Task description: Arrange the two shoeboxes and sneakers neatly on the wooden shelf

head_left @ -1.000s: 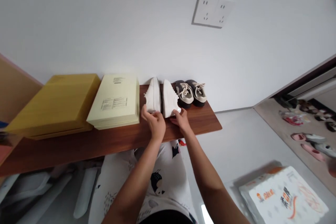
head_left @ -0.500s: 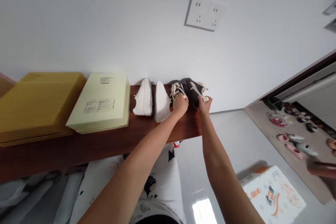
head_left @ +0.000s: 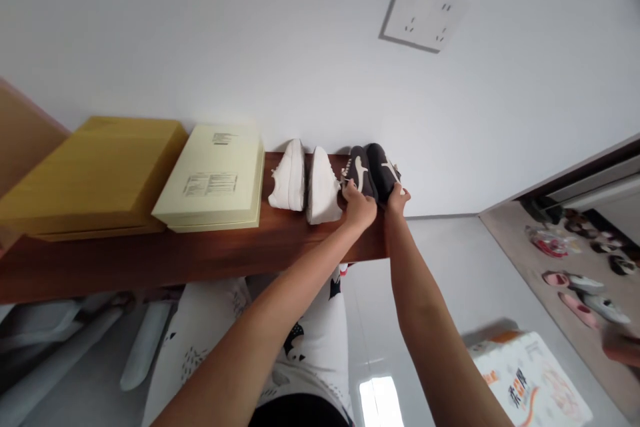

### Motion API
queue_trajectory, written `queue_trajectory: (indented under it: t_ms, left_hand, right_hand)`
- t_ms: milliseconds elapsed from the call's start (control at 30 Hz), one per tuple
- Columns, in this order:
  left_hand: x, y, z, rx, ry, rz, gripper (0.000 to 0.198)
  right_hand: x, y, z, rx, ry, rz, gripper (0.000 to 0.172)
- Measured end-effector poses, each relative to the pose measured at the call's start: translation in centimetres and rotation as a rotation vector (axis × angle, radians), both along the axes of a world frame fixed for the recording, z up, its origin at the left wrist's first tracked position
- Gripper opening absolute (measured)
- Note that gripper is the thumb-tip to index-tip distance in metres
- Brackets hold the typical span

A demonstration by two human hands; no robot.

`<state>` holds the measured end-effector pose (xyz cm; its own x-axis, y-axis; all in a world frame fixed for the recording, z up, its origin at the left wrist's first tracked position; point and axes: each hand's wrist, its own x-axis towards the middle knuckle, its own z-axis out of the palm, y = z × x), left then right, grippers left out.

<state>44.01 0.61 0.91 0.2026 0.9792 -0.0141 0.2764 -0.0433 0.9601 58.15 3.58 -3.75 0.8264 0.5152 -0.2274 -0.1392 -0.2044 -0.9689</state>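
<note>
A white wall [head_left: 200, 27] filled the upper half of the view. Against it ran one long dark wooden shelf [head_left: 200, 253], seen from above and in front.

Two flat boxes lay on the left part of the shelf. One was a mustard box [head_left: 95, 177], and just to its right was a pale yellow box [head_left: 213, 177] with a printed label. One printed package [head_left: 530, 380] lay on the floor at lower right. Beyond it several loose shoes [head_left: 580, 288] were scattered, too small to count.

Four shoes stood on the right part of the shelf, in two pairs. The two white shoes [head_left: 287, 177] came first, just right of the pale box.

The dark pair was at the shelf's right end, touching each other and tipped onto their sides. The left dark shoe [head_left: 360, 170] and the right dark shoe [head_left: 383, 167] both had their long axes running from the shelf's front edge back towards the wall. Each therefore lay straight ahead of the hand on it.

The left hand [head_left: 360, 208] had its fingers curled closed around the near end of the left dark shoe. The right hand [head_left: 399, 200] was closed the same way on the near end of the right dark shoe. Both arms were stretched forward, and neither hand was clearly nearer.

One white socket plate [head_left: 425, 12] sat high on the wall.
</note>
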Motion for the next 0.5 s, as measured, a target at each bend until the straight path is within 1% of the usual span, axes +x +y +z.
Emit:
queue_trajectory:
  t_ms: [67,133,167,233,267,300,367,433,500]
  left_hand:
    - [-2.5,-1.9,0.3,0.066,-0.095,0.0,0.071]
    - [-6.6,-4.1,-0.2,0.079,-0.219,-0.071,0.065]
    - [-9.2,-5.2,-0.7,0.064,-0.255,-0.063,0.061]
    - [-14.9,-7.2,-2.0,0.041,-0.268,0.063,0.052]
    - [-17.8,-8.1,-2.7,0.031,-0.261,0.157,0.049]
    - [-20.8,-8.8,-3.4,0.015,-0.251,0.253,0.046]
    - [-26.2,-10.0,-4.4,-0.032,-0.227,0.398,0.043]
    - [-30.8,-11.0,-4.9,-0.062,-0.207,0.523,0.043]
    - [-34.5,-11.8,-5.2,-0.074,-0.198,0.641,0.042]
  right_hand:
    - [-0.1,-0.9,-0.1,-0.032,-0.053,0.01,0.076]
    - [-0.7,-2.6,-0.6,-0.018,-0.104,0.023,0.08]
    - [-1.3,-3.8,-1.0,0.008,-0.112,0.028,0.08]
    - [-3.1,-6.4,-1.9,0.058,-0.142,-0.009,0.076]
    - [-4.3,-7.9,-2.2,0.074,-0.164,-0.037,0.072]
    - [-5.6,-9.3,-2.6,0.085,-0.187,-0.069,0.069]
    - [-8.8,-12.1,-2.9,0.104,-0.231,-0.095,0.061]
    - [-12.5,-14.4,-2.9,0.127,-0.282,-0.057,0.054]
    - [-16.2,-16.4,-2.7,0.162,-0.322,0.02,0.048]
